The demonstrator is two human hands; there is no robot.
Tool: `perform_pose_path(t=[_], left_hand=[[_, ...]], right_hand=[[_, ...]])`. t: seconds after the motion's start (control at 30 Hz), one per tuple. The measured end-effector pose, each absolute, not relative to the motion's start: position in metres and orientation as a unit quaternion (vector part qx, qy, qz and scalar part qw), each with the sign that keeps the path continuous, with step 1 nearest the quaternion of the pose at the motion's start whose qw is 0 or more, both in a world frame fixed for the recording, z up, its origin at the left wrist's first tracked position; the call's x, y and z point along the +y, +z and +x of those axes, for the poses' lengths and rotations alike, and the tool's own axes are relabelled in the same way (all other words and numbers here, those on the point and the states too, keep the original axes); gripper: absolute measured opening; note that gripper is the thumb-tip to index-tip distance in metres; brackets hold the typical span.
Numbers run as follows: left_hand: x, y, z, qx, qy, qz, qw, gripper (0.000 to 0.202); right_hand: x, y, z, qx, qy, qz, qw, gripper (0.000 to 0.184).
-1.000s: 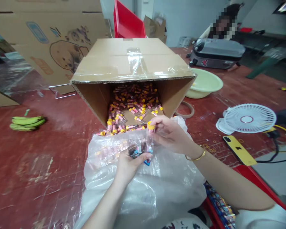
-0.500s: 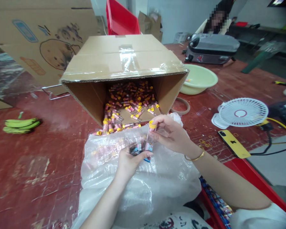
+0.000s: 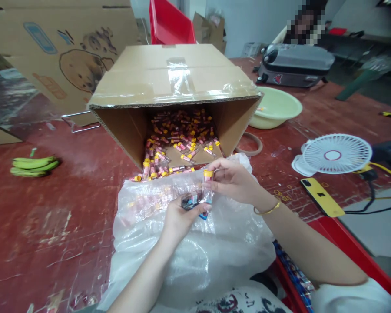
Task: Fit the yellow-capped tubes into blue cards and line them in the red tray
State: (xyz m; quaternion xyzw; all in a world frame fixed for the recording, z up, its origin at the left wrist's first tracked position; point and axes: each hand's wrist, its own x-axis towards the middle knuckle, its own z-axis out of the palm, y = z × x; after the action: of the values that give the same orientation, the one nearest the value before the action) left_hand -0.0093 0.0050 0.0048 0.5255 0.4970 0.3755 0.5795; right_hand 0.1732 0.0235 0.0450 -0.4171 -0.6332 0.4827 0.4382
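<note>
Between the thumb and fingers of my right hand (image 3: 236,182) is a small clear tube (image 3: 208,186) with a yellow cap, held upright. My left hand (image 3: 179,219) is closed on small dark-and-blue printed packets (image 3: 190,201), its thumb close to the tube's lower end. Whether that thumb touches the tube I cannot tell. Under both hands spreads a translucent plastic bag (image 3: 182,256), with pink and yellow shapes showing through its far part. Just beyond, an open cardboard box (image 3: 179,87) lies on its side, holding many yellow-capped tubes (image 3: 185,145) with pink labels.
Green bananas (image 3: 34,166) lie at left on the red table (image 3: 81,208). To the right are a pale green basin (image 3: 280,108), a white fan (image 3: 337,153), a yellow phone (image 3: 322,198) and cables. A grey suitcase (image 3: 295,65) stands farther back, near another person.
The view has shifted slightly, moving the scene to the right. The tube in my right hand now stands straighter and shows more of its pink label. Both hands keep their holds.
</note>
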Motion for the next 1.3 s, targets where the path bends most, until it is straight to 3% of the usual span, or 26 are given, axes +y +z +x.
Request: perform_pose_path(t=[0.17,0.43,0.73,0.83,0.9,1.07,1.23,1.3], left_hand=[[0.006,0.007,-0.008,0.486,0.375,0.513,0.6,0.023],[0.005,0.0,-0.007,0.497,0.359,0.539,0.578,0.019],[0.007,-0.005,-0.006,0.513,0.389,0.505,0.576,0.025],[0.007,-0.004,-0.006,0.514,0.39,0.499,0.579,0.029],[0.006,-0.003,-0.005,0.499,0.383,0.49,0.603,0.029],[0.001,0.004,0.001,0.44,0.353,0.352,0.747,0.036],[0.002,0.012,0.013,0.396,0.34,0.254,0.814,0.042],[0.004,0.017,0.019,0.388,0.353,0.231,0.819,0.04]], right_hand=[[0.022,0.037,0.18,-0.586,0.41,-0.417,0.561,0.024],[0.01,0.044,0.178,-0.711,0.217,-0.436,0.507,0.014],[0.006,0.051,0.174,-0.76,0.143,-0.441,0.455,0.014],[0.006,0.047,0.172,-0.745,0.196,-0.446,0.457,0.014],[0.009,0.04,0.17,-0.69,0.294,-0.453,0.482,0.017],[0.015,0.018,0.172,-0.486,0.528,-0.451,0.531,0.028],[-0.004,0.01,0.174,-0.509,0.545,-0.444,0.497,0.026],[-0.016,0.009,0.17,-0.576,0.499,-0.443,0.471,0.044]])
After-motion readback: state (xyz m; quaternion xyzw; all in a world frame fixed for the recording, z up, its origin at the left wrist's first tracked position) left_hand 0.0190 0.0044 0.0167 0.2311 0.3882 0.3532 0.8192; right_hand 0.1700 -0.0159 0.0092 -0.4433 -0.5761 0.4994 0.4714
